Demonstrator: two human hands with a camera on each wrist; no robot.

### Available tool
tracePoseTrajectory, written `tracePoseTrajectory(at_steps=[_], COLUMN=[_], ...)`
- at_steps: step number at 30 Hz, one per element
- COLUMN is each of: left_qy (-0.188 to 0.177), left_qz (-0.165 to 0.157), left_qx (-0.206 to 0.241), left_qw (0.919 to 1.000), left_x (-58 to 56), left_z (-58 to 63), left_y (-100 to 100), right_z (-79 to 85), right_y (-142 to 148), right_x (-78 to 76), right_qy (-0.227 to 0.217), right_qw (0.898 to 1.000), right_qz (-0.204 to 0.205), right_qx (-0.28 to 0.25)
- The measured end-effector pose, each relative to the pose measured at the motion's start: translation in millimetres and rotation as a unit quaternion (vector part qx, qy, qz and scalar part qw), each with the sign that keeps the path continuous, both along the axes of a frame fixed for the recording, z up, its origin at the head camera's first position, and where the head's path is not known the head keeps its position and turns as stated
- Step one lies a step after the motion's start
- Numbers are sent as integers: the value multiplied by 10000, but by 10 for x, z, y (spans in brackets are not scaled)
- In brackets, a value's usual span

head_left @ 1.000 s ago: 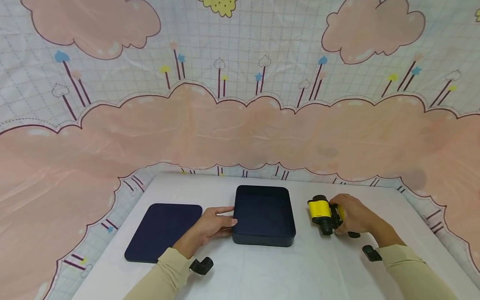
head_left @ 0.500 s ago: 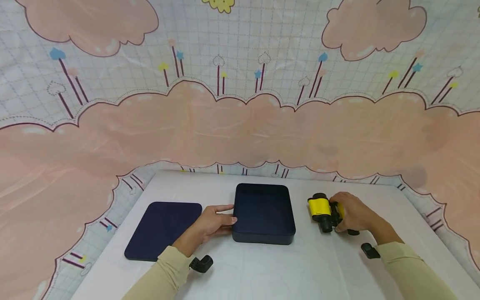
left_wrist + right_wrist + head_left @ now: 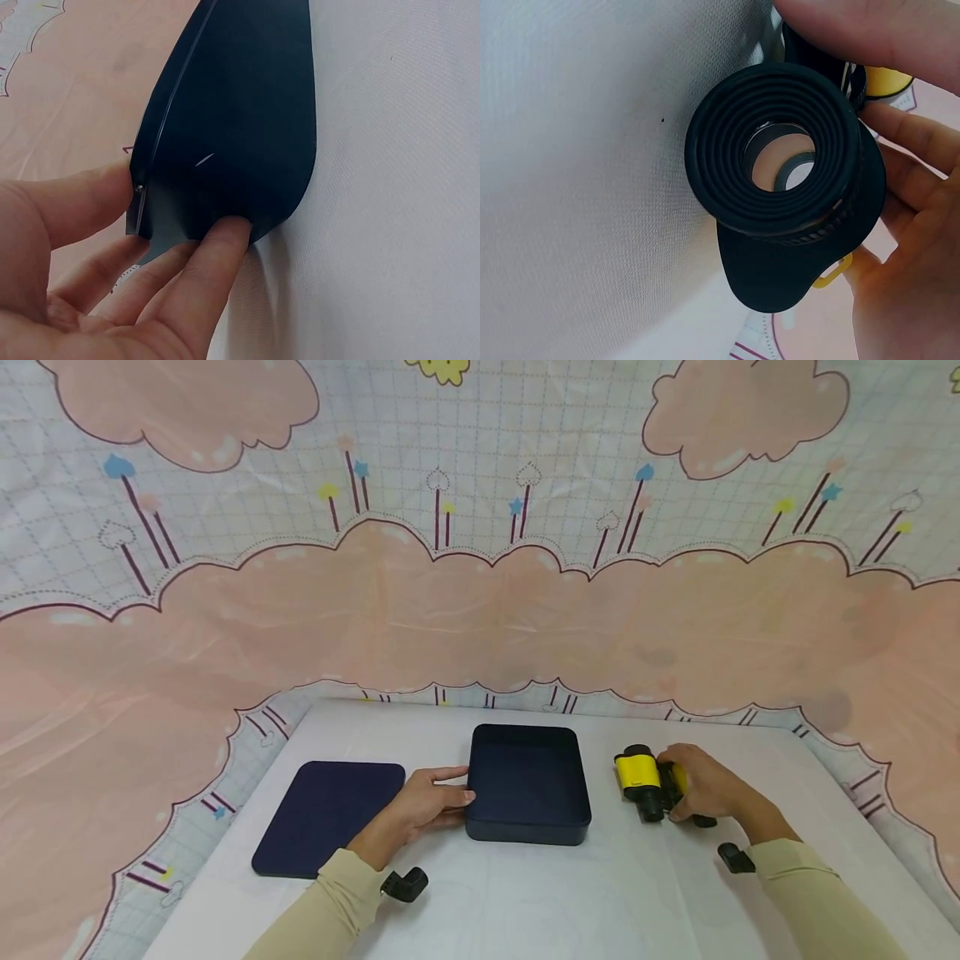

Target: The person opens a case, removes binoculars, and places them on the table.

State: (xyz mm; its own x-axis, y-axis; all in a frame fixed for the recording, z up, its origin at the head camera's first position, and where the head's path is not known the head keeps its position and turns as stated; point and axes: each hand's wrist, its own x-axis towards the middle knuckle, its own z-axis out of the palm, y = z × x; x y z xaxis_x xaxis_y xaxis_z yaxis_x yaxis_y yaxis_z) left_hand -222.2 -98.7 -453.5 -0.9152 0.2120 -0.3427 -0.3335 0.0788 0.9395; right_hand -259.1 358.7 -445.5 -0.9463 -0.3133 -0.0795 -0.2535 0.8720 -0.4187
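A dark navy square box (image 3: 528, 785) stands uncovered in the middle of the white table, with nothing seen inside. My left hand (image 3: 423, 806) touches its left side with extended fingers. In the left wrist view, the thumb is at the rim of the box (image 3: 240, 97) and the other fingertips rest against its side wall. Yellow and black binoculars (image 3: 640, 772) lie to the right of the box, eyepieces toward me. My right hand (image 3: 705, 789) grips their right barrel from above, hiding part of it. The right wrist view shows one black ribbed eyepiece (image 3: 705, 150) close up.
A flat navy lid (image 3: 322, 818) lies left of the box, partly behind the left forearm. White cloth covers the table (image 3: 510, 902). A patterned cloud backdrop (image 3: 480, 627) rises behind the far edge. Small black cameras (image 3: 405, 884) are worn at both wrists.
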Motion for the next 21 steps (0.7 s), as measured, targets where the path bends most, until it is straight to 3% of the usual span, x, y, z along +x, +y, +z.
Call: tracePoseTrajectory(at_steps=[21], left_qy=[24], left_qz=[9], left_qx=[-5], left_qw=[10000], left_x=[6], left_z=[25], left_y=[15], right_z=[51], right_y=[-10], right_x=[46], right_qy=[37], right_qw=[9999], right_qz=[39], right_qx=[107])
